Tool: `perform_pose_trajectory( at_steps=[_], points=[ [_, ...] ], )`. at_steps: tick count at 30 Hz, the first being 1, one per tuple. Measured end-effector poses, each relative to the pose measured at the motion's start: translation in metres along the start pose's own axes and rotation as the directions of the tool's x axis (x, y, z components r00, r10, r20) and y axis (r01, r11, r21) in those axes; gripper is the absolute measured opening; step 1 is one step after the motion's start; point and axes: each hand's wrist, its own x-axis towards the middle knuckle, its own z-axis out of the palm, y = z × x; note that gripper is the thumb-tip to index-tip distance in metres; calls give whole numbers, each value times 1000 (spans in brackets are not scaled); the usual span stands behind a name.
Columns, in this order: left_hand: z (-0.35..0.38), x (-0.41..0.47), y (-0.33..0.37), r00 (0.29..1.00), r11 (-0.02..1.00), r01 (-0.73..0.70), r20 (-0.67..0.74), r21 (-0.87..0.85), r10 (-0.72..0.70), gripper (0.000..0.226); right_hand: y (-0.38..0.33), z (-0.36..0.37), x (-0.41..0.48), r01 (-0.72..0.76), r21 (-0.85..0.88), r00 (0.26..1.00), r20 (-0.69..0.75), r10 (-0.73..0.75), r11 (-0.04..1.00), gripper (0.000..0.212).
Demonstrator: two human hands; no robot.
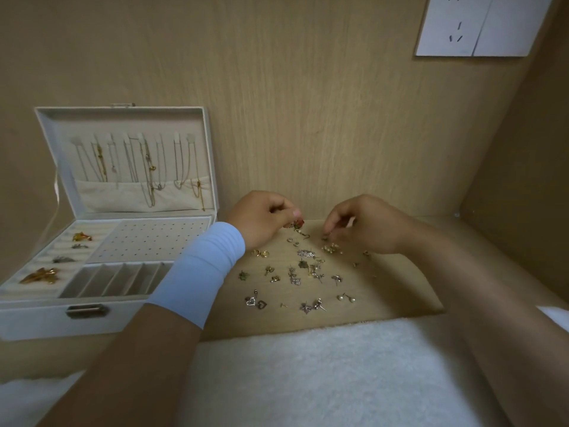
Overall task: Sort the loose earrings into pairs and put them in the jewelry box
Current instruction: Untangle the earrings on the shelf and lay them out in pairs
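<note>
Several loose earrings lie scattered on the wooden surface between my forearms. My left hand pinches a reddish dangling earring at the far edge of the scatter. My right hand has its fingertips curled down onto a small dark earring near a gold cluster; whether that earring is lifted I cannot tell. The white jewelry box stands open at the left, with a perforated earring panel, divided slots and gold and silver pieces in its ring rolls.
Necklaces hang inside the box lid. A wooden back wall rises close behind my hands and a side wall closes in at the right. A white fluffy towel covers the near edge. A white wall socket sits top right.
</note>
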Motion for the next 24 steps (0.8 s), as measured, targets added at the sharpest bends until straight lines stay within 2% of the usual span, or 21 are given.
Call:
perform_pose_trajectory(
  at_steps=[2, 4, 6, 12, 14, 18, 21, 24],
  points=[
    [2, 0, 1, 1000, 1000, 7, 17, -26, -7, 11, 11, -12, 1, -42, -68, 993, -114, 34, 997, 13],
    [5, 0, 2, 999, 997, 16, 38, -70, -13, 8, 19, -12, 1, -92, -116, 989, -125, 78, 989, 12],
    [8, 1, 1, 998, 997, 22, 52, -76, -18, 11, 18, -3, 0, -90, -130, 994, -66, 82, 987, 13],
    [9, 1, -1, 999, 999, 18, 30, -41, -17, 6, -9, 18, -4, 132, -56, 981, 148, -123, 990, 23],
    [8, 1, 0, 1000, 999, 12, 26, -35, -11, 4, -9, 22, -1, 131, -106, 977, 185, -110, 986, 21],
    [8, 0, 1, 1000, 1000, 6, 29, -16, -5, 2, -7, 25, 1, 95, -199, 984, 167, -61, 975, 15],
    [8, 0, 0, 999, 1000, 4, 43, 7, -5, 8, -7, 22, 0, 89, -135, 986, 150, -69, 987, 9],
    [9, 0, -1, 998, 999, -5, 64, 34, 3, 10, -9, 16, -3, 26, 31, 995, 96, -29, 999, 11]
  ],
)
